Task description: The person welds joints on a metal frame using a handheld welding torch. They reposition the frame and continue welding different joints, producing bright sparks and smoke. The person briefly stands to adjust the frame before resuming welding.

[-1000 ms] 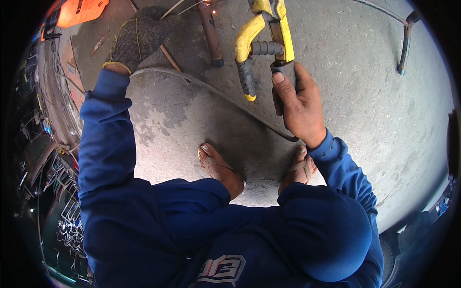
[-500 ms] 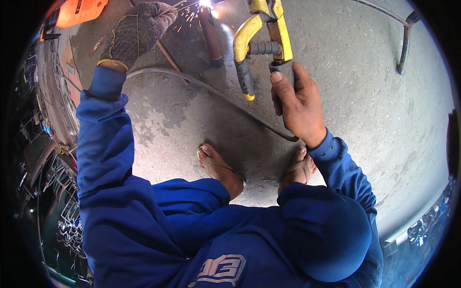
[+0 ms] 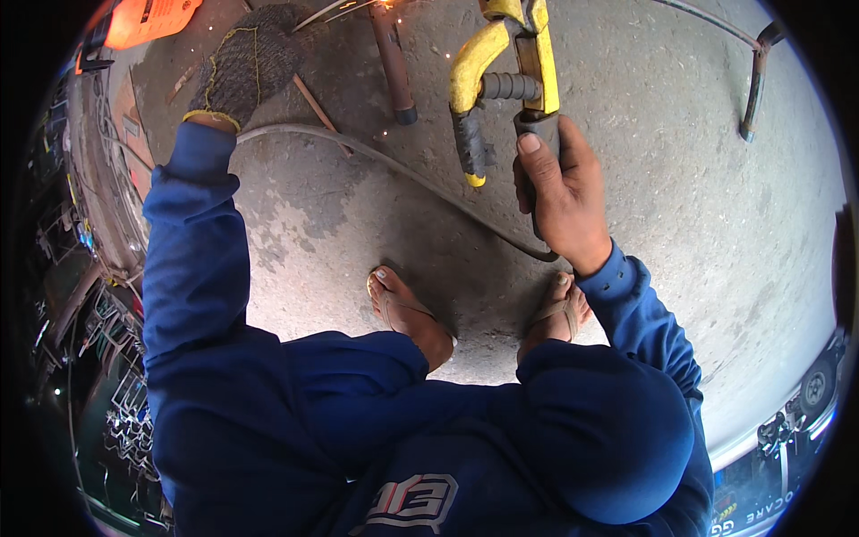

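Observation:
My bare right hand [image 3: 564, 192] is wrapped round the dark handle of a yellow welding electrode holder [image 3: 548, 76]. The holder's taped lever stands apart from the body on the left, and its jaw end runs toward the upper edge. My left hand [image 3: 255, 67], in a grey knitted glove with yellow stitching, is curled closed at the upper left; whatever it grips is hidden. Between the hands, a rusty brown metal pipe [image 3: 394, 76] has a small orange glow and a few sparks at its far end. Thin bright rods [image 3: 344, 9] lie between glove and pipe.
A grey cable [image 3: 403, 170] curves across the concrete floor [image 3: 707, 215] toward my right hand. An orange container [image 3: 152, 22] stands at the upper left. A bent metal tube frame [image 3: 756, 89] is at the upper right; piled metal pieces [image 3: 130, 421] fill the lower left.
The bright white arc at the pipe's far end has gone, leaving an orange glow and fewer sparks. My right hand and the electrode holder have shifted slightly right.

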{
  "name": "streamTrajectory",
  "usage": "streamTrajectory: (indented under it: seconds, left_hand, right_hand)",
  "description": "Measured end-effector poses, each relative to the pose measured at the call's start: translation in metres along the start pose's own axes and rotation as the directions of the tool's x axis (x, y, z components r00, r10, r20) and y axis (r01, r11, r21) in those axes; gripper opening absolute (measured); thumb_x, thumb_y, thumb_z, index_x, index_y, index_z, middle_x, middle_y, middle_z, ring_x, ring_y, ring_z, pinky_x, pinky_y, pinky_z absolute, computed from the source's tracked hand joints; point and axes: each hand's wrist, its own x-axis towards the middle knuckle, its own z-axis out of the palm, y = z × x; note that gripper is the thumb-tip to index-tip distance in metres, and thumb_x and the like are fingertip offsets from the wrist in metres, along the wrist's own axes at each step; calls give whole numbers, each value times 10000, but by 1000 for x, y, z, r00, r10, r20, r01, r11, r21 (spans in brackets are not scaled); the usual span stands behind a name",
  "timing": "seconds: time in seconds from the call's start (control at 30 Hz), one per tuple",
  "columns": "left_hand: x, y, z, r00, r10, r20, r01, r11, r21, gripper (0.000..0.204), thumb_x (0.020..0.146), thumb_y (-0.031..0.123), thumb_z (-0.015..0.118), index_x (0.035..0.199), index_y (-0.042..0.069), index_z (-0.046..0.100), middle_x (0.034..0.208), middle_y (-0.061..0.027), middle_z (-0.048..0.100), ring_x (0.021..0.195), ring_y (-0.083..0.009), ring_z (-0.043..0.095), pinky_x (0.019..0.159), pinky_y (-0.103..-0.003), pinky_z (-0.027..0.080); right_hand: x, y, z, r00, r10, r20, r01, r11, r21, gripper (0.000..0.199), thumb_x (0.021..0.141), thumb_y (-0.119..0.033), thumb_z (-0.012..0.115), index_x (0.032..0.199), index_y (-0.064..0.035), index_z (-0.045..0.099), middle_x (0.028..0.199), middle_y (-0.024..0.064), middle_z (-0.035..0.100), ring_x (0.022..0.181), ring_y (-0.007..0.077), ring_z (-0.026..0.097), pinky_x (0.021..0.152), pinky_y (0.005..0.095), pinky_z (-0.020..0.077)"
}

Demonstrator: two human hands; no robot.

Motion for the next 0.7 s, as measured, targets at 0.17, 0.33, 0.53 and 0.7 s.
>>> streamTrajectory:
  seconds: [0.17, 0.33, 0.53, 0.7]
  left_hand:
    - [6, -8, 13, 997, 71, -4, -71, 997, -24, 511, 927, 482, 639, 1263, 99, 673, 1109, -155, 712, 990, -276, 685, 895, -404, 520]
    - [-1, -3, 10, 997, 57, -55, -58, 998, -13, 527, 933, 481, 632, 1283, 88, 658, 1012, -125, 721, 878, -223, 678, 861, -378, 521]
    - [-12, 32, -11, 977, -162, 142, 186, 966, -180, 580, 906, 528, 657, 1291, 93, 654, 862, -51, 675, 785, -142, 637, 737, -331, 521]
    - [-11, 38, -19, 944, -199, 262, 262, 937, -231, 522, 921, 489, 652, 1261, 94, 672, 859, -60, 679, 778, -158, 635, 717, -318, 521]
  right_hand:
    - [4, 6, 0, 996, -64, -62, 55, 990, -130, 442, 959, -401, 669, 949, 32, 579, 574, 101, 548, 527, 131, 506, 503, 345, 436]
    - [3, 7, 1, 998, -36, -50, 28, 987, -160, 459, 953, -411, 671, 957, 40, 584, 577, 130, 552, 522, 154, 508, 514, 356, 441]
    - [4, 5, 1, 999, -23, -47, 16, 988, -153, 468, 952, -420, 666, 957, 40, 583, 587, 141, 567, 525, 185, 542, 524, 375, 450]
    - [5, 7, 3, 996, -67, -50, 57, 983, -176, 476, 954, -427, 661, 957, 42, 583, 573, 137, 560, 509, 188, 539, 514, 376, 446]
